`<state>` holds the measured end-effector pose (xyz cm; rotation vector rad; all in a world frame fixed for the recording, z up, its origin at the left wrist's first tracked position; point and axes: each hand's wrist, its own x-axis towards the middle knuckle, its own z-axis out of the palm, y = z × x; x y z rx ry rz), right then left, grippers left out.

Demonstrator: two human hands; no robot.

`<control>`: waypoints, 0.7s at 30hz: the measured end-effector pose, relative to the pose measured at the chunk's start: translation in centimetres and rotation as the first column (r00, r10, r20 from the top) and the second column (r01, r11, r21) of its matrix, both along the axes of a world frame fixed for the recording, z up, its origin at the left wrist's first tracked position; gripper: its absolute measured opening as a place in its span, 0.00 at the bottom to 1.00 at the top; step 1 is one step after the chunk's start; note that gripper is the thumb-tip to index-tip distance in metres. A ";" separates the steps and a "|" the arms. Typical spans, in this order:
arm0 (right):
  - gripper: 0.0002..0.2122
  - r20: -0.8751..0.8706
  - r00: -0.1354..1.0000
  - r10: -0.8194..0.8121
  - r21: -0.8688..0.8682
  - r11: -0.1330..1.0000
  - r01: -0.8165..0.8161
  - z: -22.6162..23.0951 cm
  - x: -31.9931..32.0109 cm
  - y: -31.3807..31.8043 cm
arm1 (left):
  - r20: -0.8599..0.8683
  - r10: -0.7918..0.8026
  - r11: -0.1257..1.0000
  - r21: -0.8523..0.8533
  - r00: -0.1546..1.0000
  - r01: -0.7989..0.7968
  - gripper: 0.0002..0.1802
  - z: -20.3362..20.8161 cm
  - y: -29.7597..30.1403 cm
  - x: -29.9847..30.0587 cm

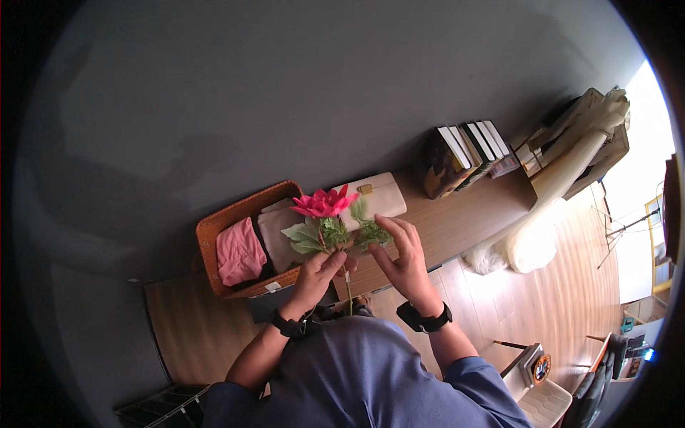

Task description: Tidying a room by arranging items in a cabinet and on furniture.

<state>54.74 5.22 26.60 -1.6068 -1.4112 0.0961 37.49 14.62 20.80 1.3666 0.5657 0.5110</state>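
My left hand [322, 274] is closed around the stem [349, 289] of a flower spray in front of my chest. Its bright pink bloom [323, 204] points away from me, with a broad pale-green leaf [305, 236] on the left and feathery green fronds [372, 233] on the right. At those fronds is my right hand [408, 264], its thumb and fingers apart around the edge of the greenery. Whether its fingertips touch the fronds is hard to make out. Each wrist wears a black band.
An orange-brown woven basket [205, 246] holds pink cloth [240, 251] and beige cloth [277, 232]. Beside it, a cream bag [385, 195] with a gold clasp lies on the wooden cabinet [457, 221]. Several books [457, 153] stand farther right, near draped pale fabric [571, 167]. A grey wall rises behind.
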 end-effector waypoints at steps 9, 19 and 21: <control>0.14 -0.291 0.955 0.058 -0.277 0.950 -0.142 -3.1 -3.1 -1.1 | 0.068 0.165 0.971 -0.186 0.984 -0.150 0.22 2.2 2.0 0.3; 0.08 -0.328 0.923 0.199 -0.295 0.907 -0.301 -2.5 -3.9 -0.8 | 0.116 0.193 0.979 -0.084 0.974 -0.184 0.23 1.9 1.4 0.3; 0.07 -0.390 0.904 0.175 -0.295 0.906 -0.303 -2.4 -4.0 -0.8 | 0.122 0.208 0.977 -0.070 0.970 -0.201 0.22 1.8 1.2 0.3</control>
